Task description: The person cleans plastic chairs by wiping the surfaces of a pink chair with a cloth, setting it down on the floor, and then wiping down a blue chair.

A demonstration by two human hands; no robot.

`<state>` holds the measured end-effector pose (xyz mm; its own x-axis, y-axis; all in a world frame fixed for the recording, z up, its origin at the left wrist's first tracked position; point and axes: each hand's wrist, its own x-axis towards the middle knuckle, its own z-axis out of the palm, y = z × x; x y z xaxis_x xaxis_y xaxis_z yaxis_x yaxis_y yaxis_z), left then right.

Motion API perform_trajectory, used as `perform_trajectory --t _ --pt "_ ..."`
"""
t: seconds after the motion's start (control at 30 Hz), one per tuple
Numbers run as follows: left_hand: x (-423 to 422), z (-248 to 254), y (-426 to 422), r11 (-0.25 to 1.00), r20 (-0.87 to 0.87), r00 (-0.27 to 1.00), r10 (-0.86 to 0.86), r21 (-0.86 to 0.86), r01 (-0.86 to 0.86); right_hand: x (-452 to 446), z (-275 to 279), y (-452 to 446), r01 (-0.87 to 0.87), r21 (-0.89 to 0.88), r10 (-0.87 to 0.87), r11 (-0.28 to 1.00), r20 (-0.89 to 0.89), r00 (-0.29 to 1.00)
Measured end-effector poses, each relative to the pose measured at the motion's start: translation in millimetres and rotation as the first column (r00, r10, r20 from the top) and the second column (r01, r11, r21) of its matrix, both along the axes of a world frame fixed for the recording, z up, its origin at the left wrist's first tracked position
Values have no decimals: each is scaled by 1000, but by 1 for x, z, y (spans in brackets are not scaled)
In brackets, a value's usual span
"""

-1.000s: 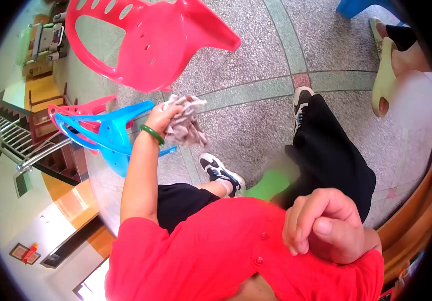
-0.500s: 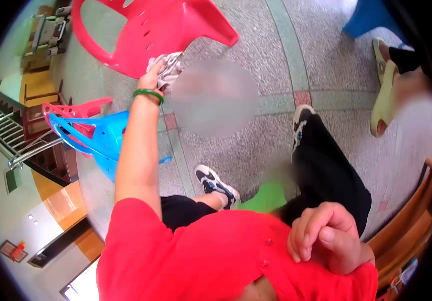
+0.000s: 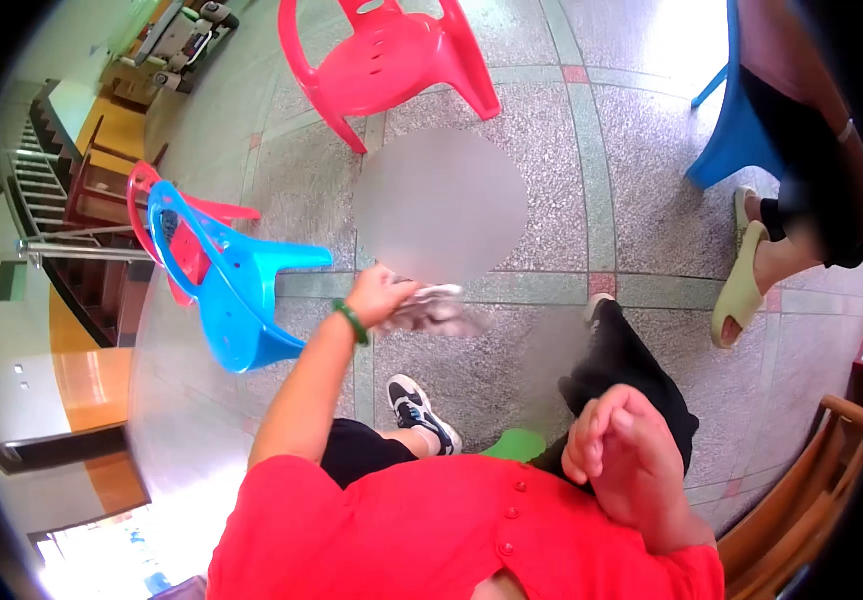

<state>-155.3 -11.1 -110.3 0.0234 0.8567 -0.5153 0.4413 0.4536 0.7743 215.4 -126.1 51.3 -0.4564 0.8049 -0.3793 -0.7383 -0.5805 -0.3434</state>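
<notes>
My left hand (image 3: 381, 297), a green bangle (image 3: 350, 322) at its wrist, is closed around a crumpled whitish cloth (image 3: 433, 308). It holds the cloth above the speckled floor (image 3: 541, 215), away from any chair. The cloth's loose end is smeared by motion. Close in front of my red shirt (image 3: 401, 520) is my right hand (image 3: 626, 450), its fingers curled in toward the thumb. Nothing shows in it. A blue plastic chair (image 3: 236, 318) stands to the left of my left hand, and a red plastic chair (image 3: 381, 65) stands farther ahead.
Behind the blue chair is another red chair (image 3: 186, 250). On the right, a person in light green slippers (image 3: 741, 285) sits on a blue chair (image 3: 731, 140). A wooden bench (image 3: 816, 480) runs along the lower right. A green piece (image 3: 516, 444) lies by my feet. A round patch ahead is blurred.
My left hand has drawn the cloth back from the red chair, nearer to my body. The view has shifted, showing more of that chair. My right hand stays by my chest, fingers still curled.
</notes>
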Motion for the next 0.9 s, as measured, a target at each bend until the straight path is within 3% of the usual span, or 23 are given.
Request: perform_trajectory --t 0.03,0.17,0.27,0.33,0.47,0.53,0.67,0.73,0.77,0.8,0.83,0.87,0.9 --pt "-17 7 -15 994 108 989 101 -56 -95 -2 0 0 -14 -11 14 1000 37 999" --pt "-105 20 -64 931 -24 943 332 170 -323 -16 -4 1 -27 48 22 998 97 995" --pt "-156 23 -84 858 -65 871 487 222 -463 -26 -7 5 -20 52 14 998 107 994" --pt "-165 36 -86 726 -91 742 664 316 -611 -30 -9 8 -46 94 33 995 139 990" --pt "-177 37 -71 616 -23 676 737 434 -657 -33 -10 10 -86 108 55 990 260 964" --pt "-184 33 -60 611 -225 610 760 568 -552 -34 -7 8 -52 22 44 998 254 966" --pt "-181 39 -38 599 -350 486 800 507 -620 -44 22 18 -138 72 110 988 304 946" --pt "-187 36 -29 563 -457 354 816 492 -664 -54 31 33 -161 152 106 975 316 943" --pt "-200 31 -26 654 -547 401 735 414 -633 -59 32 41 -180 188 93 966 395 914" --pt "-203 35 -26 656 -545 405 734 417 -629 -64 31 51 -203 221 78 954 469 880" --pt "-203 40 -30 592 -233 544 806 319 -741 -67 25 59 -228 260 85 938 465 881" --pt "-199 46 -33 555 115 577 809 177 -813 -71 17 65 -223 261 81 939 463 883" --pt "-192 55 -33 560 116 583 804 183 -808 -75 7 72 -255 246 114 935 471 875"
